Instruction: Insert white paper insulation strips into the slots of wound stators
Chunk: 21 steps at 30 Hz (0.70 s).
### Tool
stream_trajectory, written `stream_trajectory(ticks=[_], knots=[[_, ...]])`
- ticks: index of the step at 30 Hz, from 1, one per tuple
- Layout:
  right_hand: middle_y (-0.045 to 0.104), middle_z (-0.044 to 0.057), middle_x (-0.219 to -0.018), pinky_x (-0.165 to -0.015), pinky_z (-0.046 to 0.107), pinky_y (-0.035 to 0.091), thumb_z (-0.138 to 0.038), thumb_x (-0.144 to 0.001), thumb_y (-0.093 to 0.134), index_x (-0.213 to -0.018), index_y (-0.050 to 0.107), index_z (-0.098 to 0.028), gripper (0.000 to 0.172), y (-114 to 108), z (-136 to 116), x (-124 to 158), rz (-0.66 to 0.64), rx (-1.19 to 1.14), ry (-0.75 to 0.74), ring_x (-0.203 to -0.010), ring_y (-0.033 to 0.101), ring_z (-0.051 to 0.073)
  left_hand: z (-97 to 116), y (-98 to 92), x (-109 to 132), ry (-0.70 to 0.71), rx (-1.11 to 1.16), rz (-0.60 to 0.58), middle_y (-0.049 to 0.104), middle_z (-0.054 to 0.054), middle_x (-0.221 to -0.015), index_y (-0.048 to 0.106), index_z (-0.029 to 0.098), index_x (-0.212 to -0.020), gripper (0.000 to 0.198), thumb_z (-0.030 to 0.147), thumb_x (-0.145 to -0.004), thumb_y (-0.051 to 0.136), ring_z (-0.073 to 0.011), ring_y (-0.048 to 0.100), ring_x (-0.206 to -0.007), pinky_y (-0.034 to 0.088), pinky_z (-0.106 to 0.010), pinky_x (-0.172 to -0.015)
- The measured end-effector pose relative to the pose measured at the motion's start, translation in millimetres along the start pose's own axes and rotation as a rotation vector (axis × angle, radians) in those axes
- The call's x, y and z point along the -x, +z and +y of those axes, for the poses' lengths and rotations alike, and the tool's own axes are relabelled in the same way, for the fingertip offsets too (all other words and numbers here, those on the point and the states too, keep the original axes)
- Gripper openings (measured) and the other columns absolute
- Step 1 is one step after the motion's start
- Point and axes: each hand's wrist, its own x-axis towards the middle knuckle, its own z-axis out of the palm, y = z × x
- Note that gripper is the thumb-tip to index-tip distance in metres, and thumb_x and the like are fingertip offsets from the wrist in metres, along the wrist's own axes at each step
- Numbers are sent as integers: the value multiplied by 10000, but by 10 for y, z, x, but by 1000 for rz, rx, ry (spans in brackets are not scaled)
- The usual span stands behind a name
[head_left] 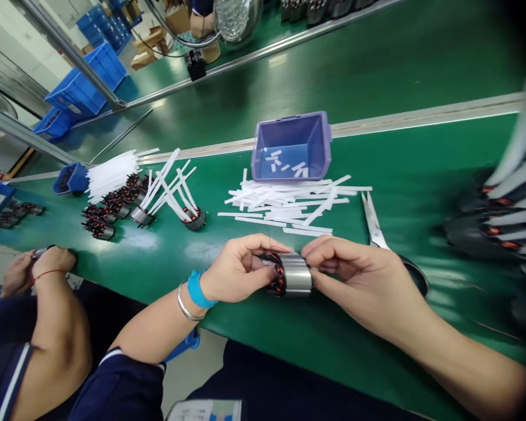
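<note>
A motor stator [297,273], a silver steel core with black ends and copper windings, lies on its side between my hands just above the table's front part. My left hand [241,266], with a blue band at the wrist, grips its left end, the thumb against the windings. The fingers of my right hand [355,269] are bent together at the right end face; whether a thin strip is between them is hidden. Beyond my hands lies a loose pile of white strips [280,202]. Scissors [374,222] lie beside my right hand, their handles partly behind it.
A purple-blue bin [291,146] with small white pieces stands behind the strips. To the left are stators with upright strips [193,217], more stators [107,213] and stacked white strips [111,172]. A co-worker's hands [48,263] are at far left. Blurred stators [477,234] stand right.
</note>
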Motion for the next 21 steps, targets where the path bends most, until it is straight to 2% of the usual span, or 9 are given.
stream_trajectory(ticks=[3,8,11,14,18,21], knots=[[652,37,-726,-623,227,576,-308,-601,845,-647,664,-206,213,1,28,-1,5,-1,26,-662,641,151,19,16,19,-36,-53,24,677,-87,-911,653,122,-1027,324,206,-715,680,-127,625,-683,508,-224,-605],[691,70,-852,-634,212,578,-302,-703,763,-737,706,-226,101,-24,58,20,-30,153,-24,-730,672,156,34,23,44,26,-114,35,672,-84,-842,640,102,-963,257,153,-712,612,-108,594,-613,475,-202,-534],[700,75,-864,-627,217,581,-319,-740,729,-737,703,-230,94,-56,70,32,-73,215,-44,-754,682,169,-13,45,46,64,-101,71,686,-83,-823,617,115,-857,188,132,-671,636,-135,636,-670,513,-216,-581],[705,85,-865,-610,235,581,-367,-755,718,-741,697,-224,144,-89,71,27,-104,205,9,-731,686,181,-54,63,32,24,-8,93,699,-78,-800,616,119,-798,159,127,-649,669,-139,658,-697,529,-222,-620],[695,94,-862,-581,259,570,-432,-746,731,-721,676,-219,221,-127,8,0,-156,213,64,-698,675,189,-13,3,3,-101,160,-10,723,-85,-826,668,101,-822,190,87,-636,702,-117,663,-660,550,-216,-627],[681,87,-793,-540,258,542,-468,-761,711,-676,664,-217,269,-139,-68,-27,-208,262,40,-683,664,197,63,-95,-6,-183,223,-131,730,-77,-835,698,97,-866,223,84,-645,728,-111,669,-634,573,-219,-610]])
